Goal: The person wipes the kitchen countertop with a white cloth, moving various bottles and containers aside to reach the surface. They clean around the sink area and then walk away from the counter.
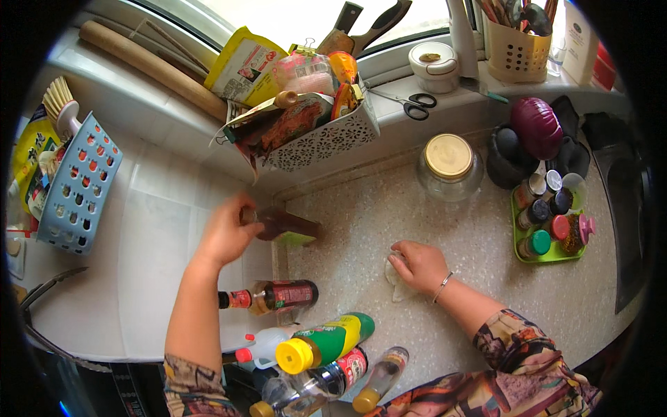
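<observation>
My left hand [229, 229] grips the neck of a dark glass bottle [289, 228] near the wall corner; the bottle is blurred. On the speckled countertop, my right hand [417, 266] rests on a whitish cloth [398, 286], its fingers bent over it. Nearer to me, a dark sauce bottle [286, 296] stands below the left hand. A green bottle with a yellow cap [328, 341], a clear bottle with a gold cap [383, 375] and several other bottles cluster at the near edge. Beyond my right hand is a glass jar with a gold lid [449, 161].
A green tray [547, 255] of spice jars and a red onion [536, 127] are at the right, beside the black stove [620, 208]. A white basket of packets [323, 140], scissors [417, 106] and a rolling pin [151, 68] lie on the sill. A blue basket [78, 193] hangs at the left.
</observation>
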Available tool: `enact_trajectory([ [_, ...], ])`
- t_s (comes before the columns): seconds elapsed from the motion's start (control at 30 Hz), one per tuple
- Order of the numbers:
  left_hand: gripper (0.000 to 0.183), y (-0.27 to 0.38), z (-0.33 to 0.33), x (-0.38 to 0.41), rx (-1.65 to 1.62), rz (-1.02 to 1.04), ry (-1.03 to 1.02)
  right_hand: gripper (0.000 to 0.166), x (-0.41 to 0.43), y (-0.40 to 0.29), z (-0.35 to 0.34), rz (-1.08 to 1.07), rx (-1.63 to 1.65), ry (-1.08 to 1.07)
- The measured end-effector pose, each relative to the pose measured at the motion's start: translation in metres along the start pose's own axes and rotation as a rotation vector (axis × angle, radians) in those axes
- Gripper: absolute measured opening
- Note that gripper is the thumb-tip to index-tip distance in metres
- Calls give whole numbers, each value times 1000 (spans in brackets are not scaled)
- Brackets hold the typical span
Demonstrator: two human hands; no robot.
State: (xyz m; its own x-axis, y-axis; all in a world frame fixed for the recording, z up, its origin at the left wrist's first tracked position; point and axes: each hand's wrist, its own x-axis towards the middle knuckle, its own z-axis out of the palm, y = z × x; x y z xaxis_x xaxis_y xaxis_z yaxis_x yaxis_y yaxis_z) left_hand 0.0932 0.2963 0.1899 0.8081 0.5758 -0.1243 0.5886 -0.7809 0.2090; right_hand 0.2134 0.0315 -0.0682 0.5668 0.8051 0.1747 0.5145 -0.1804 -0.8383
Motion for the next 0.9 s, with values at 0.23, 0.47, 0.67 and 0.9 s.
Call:
enact_trajectory([
  [0.23,33,-59,11,50,131,16,121,27,0,1,0,7,3,5],
  [0.47,52,-73,6,37,-63,63,285,40,-3,6,-8,-114,48,-70],
  [0.67,47,-25,-26,-43,81,55,-1,34,-10,-8,-35,-355,-194,-253],
  [0.9,35,-38,-16,-115,45,-41,-112,21,61,-22,13,-226,-94,-124],
])
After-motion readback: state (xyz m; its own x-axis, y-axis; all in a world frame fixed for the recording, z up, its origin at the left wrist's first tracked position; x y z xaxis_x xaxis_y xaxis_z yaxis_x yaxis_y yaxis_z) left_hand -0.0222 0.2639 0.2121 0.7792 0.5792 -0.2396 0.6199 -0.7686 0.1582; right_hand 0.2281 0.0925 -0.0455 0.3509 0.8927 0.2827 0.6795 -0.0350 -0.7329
